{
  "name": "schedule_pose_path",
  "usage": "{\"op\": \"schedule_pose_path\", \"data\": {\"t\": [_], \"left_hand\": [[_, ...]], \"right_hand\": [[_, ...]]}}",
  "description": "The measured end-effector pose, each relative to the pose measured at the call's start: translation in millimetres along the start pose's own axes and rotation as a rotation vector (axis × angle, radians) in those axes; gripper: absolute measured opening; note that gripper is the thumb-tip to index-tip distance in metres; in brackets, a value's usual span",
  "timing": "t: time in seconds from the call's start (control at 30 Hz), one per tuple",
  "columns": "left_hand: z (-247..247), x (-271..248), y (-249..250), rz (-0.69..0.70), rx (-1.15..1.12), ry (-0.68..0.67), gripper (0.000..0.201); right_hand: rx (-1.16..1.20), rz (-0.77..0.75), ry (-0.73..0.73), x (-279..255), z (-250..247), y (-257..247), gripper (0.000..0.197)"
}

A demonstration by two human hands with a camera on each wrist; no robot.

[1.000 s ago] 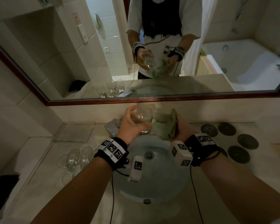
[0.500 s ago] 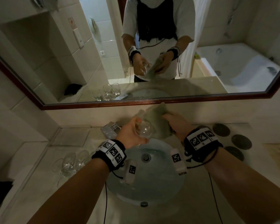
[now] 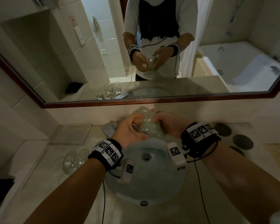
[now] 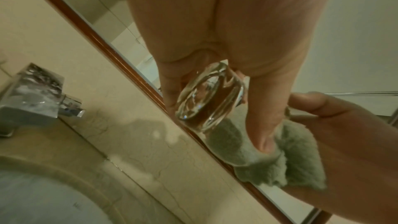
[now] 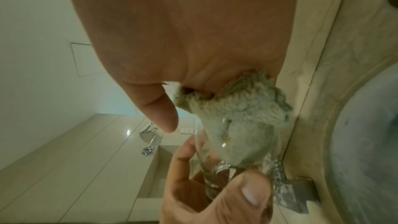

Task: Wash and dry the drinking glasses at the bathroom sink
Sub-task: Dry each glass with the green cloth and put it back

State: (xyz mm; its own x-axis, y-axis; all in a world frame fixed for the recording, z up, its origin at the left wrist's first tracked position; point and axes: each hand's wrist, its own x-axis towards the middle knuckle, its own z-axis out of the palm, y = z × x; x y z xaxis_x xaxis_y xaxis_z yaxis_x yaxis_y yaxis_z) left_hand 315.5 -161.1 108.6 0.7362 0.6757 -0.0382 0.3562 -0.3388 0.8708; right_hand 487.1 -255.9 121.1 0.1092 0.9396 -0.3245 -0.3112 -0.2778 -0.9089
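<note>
Toward the counter's left edge, three more glasses are seen grouped, their state not readable; above the sink the drying step is judged to be in hand. The glass is clasped at its thick base by the left hand, fingers curled round it, mouth turned rightward. A green cloth is pinched by the right hand and pushed into the bowl. Next, a twist of the cloth inside is called for, with the base gripped firmly
</note>
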Motion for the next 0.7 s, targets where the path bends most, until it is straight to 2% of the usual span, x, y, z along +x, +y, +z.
{"op": "schedule_pose_path", "data": {"t": [0.07, 0.23, 0.4, 0.5, 0.57, 0.63, 0.7], "left_hand": [[-0.6, -0.4, 2.7, 0.010, -0.010, -0.008, 0.074], [-1.5, -1.7, 1.3, 0.041, -0.023, -0.035, 0.070], [-8.5, -6.2, 1.7, 0.066, 0.031, -0.006, 0.074], [-13.3, -4.6, 3.6, 0.102, 0.091, 0.051, 0.074], [-15.1, -4.3, 5.3, 0.117, 0.112, 0.046, 0.072], [-15.6, -6.0, 6.7, 0.089, 0.057, 0.032, 0.068], [-15.3, -6.6, 6.3, 0.029, -0.100, -0.006, 0.064]], "right_hand": [[0.056, 0.010, -0.085, 3.0, 0.7, 0.6, 0.039], [0.095, 0.007, -0.201, 1.7, 7.5, 0.9, 0.019], [0.199, -0.024, -0.197, 2.5, 10.1, 9.6, 0.024], [0.298, -0.059, -0.185, 7.2, 15.1, 12.6, 0.035], [0.336, -0.098, -0.195, 10.2, 18.5, 14.3, 0.030], [0.349, -0.129, -0.226, 12.2, 19.1, 15.9, 0.041], [0.327, -0.140, -0.236, 9.1, 21.4, 14.3, 0.046]]}}
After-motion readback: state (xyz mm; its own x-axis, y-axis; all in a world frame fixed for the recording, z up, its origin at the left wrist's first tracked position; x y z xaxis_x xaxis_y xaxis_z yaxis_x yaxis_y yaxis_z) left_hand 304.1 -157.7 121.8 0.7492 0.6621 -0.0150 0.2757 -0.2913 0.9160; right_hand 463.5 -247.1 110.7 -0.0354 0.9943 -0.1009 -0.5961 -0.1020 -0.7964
